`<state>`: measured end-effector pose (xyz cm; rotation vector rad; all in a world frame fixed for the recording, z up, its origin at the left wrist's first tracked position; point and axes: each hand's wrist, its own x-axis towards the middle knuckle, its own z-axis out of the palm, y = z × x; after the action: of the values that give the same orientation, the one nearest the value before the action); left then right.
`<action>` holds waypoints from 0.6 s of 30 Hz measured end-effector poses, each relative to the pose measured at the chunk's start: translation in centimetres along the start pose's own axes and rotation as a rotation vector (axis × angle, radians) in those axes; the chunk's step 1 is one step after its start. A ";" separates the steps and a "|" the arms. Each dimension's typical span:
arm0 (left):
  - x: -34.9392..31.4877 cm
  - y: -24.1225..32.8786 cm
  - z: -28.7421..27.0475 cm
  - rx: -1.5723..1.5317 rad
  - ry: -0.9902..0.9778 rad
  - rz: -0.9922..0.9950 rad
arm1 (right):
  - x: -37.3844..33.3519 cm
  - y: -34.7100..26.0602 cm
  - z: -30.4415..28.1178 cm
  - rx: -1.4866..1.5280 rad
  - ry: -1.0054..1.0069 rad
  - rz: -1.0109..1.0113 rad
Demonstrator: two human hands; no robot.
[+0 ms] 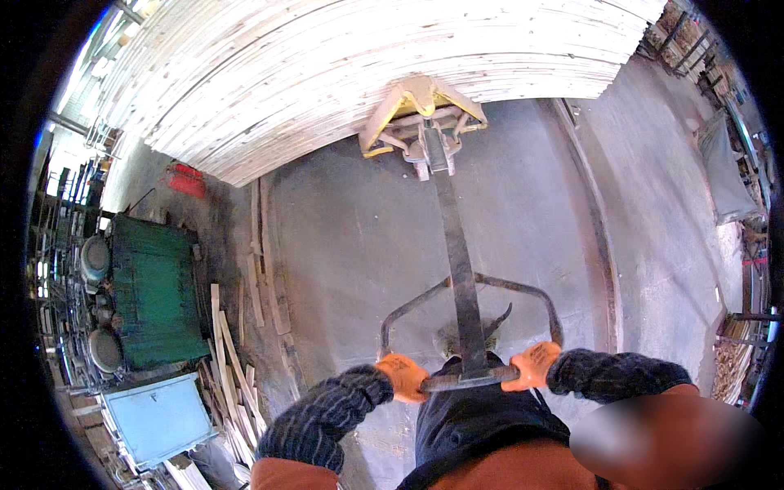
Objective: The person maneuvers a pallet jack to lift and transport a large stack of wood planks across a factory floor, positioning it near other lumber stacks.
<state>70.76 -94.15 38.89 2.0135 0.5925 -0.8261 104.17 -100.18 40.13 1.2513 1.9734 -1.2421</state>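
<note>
In orange gloves, both my hands are closed round the ends of a pallet jack's handle. My left hand (402, 378) grips the left end of its crossbar, and my right hand (532, 367) grips the right end. From the handle (459, 286) a long dark shaft runs straight ahead to the jack's worn yellow body (420, 102). A bent metal loop spreads out to both sides of the shaft, just ahead of my hands. The yellow body stands against a wide stack of pale boards (359, 65); its forks are hidden by the stack.
Rails or strips (600, 220) run along the concrete floor (523, 204) on the right, with timber strips (260, 253) on the left. Farther left are a green machine (159, 290), a pale blue panel (159, 418), loose laths (229, 359) and a red object (187, 180).
</note>
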 end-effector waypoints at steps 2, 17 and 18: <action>2.0 -0.4 2.6 0.033 -0.004 0.003 | 1.3 0.6 2.5 0.006 -0.034 0.014; 8.0 -2.9 11.3 0.015 0.184 -0.125 | 7.5 3.4 8.9 0.023 -0.092 0.061; 6.9 -2.6 10.3 0.043 0.263 -0.074 | 5.9 3.5 7.4 -0.007 -0.023 0.054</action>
<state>70.30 -100.86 28.15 2.1687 0.8072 -0.6247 104.12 -103.51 30.62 1.2731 1.9140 -1.2165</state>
